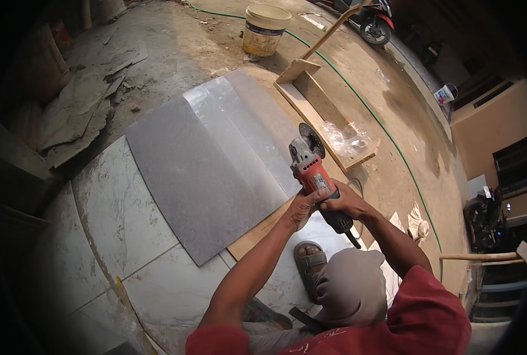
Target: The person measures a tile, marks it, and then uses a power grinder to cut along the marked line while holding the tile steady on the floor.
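Note:
A red and black angle grinder (315, 171) is gripped in both hands, its dark cutting disc (312, 141) tilted up and away from me. My left hand (304, 207) closes round the left side of its body. Around the rear of the body, my right hand (347, 202) is wrapped, with the black cord end pointing back toward me. Beneath and to the left lies a large grey sheet or tile (198, 183), with a shinier strip (231, 139) running across it. The disc is held above the work and touches nothing that I can see.
White marbled tiles (151, 242) cover the floor at left. A wooden box frame (328, 115) with clear plastic (346, 140) lies at right of the sheet. Behind stands a bucket (265, 31); a green hose (387, 118) crosses the dirt. Broken slabs (83, 118) lie far left.

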Available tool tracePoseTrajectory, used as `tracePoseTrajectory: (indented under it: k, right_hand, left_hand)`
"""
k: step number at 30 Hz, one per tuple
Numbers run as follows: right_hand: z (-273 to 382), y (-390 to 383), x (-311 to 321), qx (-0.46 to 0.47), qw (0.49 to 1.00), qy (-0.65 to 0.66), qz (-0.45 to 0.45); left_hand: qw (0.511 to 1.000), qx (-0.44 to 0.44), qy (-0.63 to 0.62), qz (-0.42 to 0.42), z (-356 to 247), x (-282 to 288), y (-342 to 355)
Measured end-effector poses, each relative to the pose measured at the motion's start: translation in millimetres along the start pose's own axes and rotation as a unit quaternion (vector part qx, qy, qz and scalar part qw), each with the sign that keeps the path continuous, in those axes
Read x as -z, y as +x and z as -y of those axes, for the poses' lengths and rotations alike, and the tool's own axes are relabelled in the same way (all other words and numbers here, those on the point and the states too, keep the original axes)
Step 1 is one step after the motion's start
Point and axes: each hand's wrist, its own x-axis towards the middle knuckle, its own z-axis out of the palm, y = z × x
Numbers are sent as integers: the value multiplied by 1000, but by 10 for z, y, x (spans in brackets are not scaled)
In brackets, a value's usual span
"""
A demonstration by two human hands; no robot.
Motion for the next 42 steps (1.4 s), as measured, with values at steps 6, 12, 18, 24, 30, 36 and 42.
tracePoseTrajectory:
  k: [6, 12, 18, 24, 30, 36, 42]
  right_hand:
    - [182, 486, -486, 21, 998, 51, 12]
    - [32, 947, -797, 28, 997, 15, 70]
    - [31, 1025, -921, 54, 992, 105, 46]
    - [73, 910, -807, 80, 954, 243, 155]
    - [-230, 1003, -797, 16, 950, 263, 166]
    - [-307, 912, -647, -16, 947, 273, 167]
    - [-361, 855, -607, 12, 939, 302, 161]
  left_hand:
    - [996, -46, -50, -58, -341, 424, -13]
    - [981, -107, -107, -124, -450, 683, -212]
    - [977, -112, -63, -172, -577, 767, -269]
    - [973, -99, -10, -207, -507, 721, -280]
    - [971, -48, 118, -204, -508, 692, -311]
    - [966, -29, 181, -180, -433, 753, -238]
    - [946, -33, 294, -134, -358, 1030, -105]
